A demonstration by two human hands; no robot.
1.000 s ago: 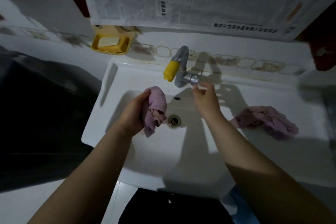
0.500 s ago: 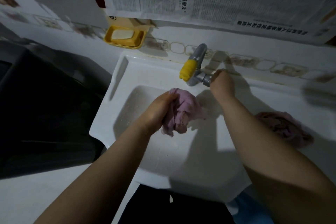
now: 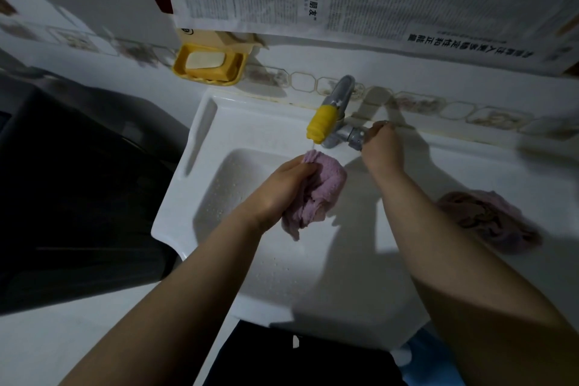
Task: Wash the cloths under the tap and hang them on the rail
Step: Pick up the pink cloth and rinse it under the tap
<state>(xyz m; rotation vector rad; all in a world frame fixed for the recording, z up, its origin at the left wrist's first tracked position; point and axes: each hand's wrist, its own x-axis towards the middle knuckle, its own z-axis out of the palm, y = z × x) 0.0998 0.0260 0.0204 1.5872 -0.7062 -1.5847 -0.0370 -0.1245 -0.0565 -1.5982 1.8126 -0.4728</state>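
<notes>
My left hand (image 3: pixel 282 191) grips a bunched pink cloth (image 3: pixel 322 191) over the white sink (image 3: pixel 200 141), right under the tap's yellow spout (image 3: pixel 320 124). A thin thread of water falls from the spout onto the cloth's top. My right hand (image 3: pixel 380 147) holds the tap's metal handle (image 3: pixel 352 136) at the back of the basin, fingers curled round it. A second pink cloth (image 3: pixel 488 221) lies crumpled on the sink's flat right ledge. No rail is in view.
A yellow soap dish (image 3: pixel 208 64) with a pale bar hangs on the tiled wall at the sink's back left. Newspaper (image 3: pixel 376 0) covers the wall above. A dark appliance (image 3: pixel 72 197) stands close against the sink's left side.
My right hand reached up and took hold of the tap handle. My left hand carried the cloth from mid-basin up under the spout. Water now trickles out.
</notes>
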